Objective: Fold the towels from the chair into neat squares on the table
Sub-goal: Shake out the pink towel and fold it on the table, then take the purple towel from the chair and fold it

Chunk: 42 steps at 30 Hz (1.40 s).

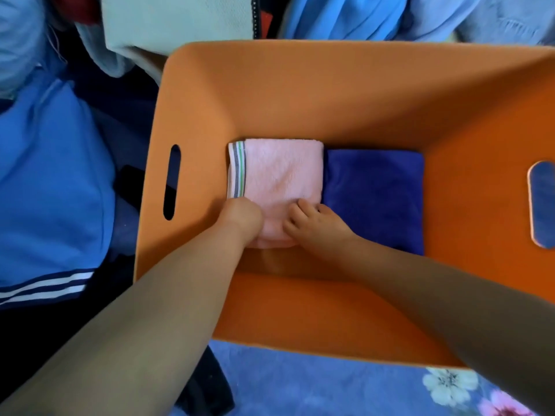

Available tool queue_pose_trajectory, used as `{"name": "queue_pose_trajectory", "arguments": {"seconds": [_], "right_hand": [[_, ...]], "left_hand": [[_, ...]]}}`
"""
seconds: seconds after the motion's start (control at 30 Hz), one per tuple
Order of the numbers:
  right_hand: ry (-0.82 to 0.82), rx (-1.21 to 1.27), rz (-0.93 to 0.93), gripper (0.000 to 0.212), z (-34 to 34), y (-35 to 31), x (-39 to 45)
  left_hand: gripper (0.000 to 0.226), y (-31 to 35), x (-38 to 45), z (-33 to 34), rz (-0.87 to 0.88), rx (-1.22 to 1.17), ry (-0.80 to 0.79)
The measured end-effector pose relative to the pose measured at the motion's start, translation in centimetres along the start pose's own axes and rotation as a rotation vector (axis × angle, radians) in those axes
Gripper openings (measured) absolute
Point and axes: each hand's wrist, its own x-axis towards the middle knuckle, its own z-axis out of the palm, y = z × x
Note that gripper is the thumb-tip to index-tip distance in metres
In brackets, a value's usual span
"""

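A folded pink towel [279, 178] with a striped white edge lies flat on the floor of an orange box [300, 94]. Right beside it, touching, lies a folded dark blue towel [375, 193]. Both my arms reach down into the box. My left hand [241, 217] grips the pink towel's near left corner, its fingers hidden under the fabric. My right hand [315, 223] holds the pink towel's near right edge with curled fingers on top.
The orange box has slot handles in its left wall [171, 181] and right wall [540, 202]. Blue clothing [48, 175] is heaped to the left and behind the box. A blue floral cloth [330, 388] lies under the box's near side.
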Motion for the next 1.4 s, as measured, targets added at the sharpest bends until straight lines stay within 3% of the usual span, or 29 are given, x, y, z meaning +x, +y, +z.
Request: {"name": "queue_pose_trajectory", "arguments": {"seconds": [0.1,0.27,0.47,0.7,0.97,1.17,1.4], "right_hand": [[-0.041,0.053,0.02,0.043,-1.4,-0.2,-0.2],[-0.241,0.145,0.022,0.042,-4.3,0.3,-1.8],[-0.222,0.182,0.137,0.03,-9.3,1.9,-6.4],[0.027,0.186,0.322,0.034,-15.2,3.5,-17.5],[0.247,0.206,0.477,0.035,-18.5,-0.3,-31.5],[0.322,0.264,0.686,0.037,-19.2,-5.5,-43.1],[0.354,0.289,1.053,0.037,-17.9,-16.1,-59.1]], "left_hand": [[0.036,-0.2,-0.4,0.0,-0.025,-0.036,-0.088],[0.04,0.1,-3.7,-3.6,-0.041,-0.145,-0.194],[0.032,1.2,-9.3,-7.2,-0.128,-0.285,0.035],[0.034,4.3,-18.6,-12.1,-0.21,-0.346,0.402],[0.03,11.2,-29.8,-14.5,-0.217,-0.31,0.61],[0.032,18.6,-37.2,-15.7,-0.087,-0.221,0.716],[0.03,29.3,-48.6,-15.2,0.193,-0.106,0.833]]}}
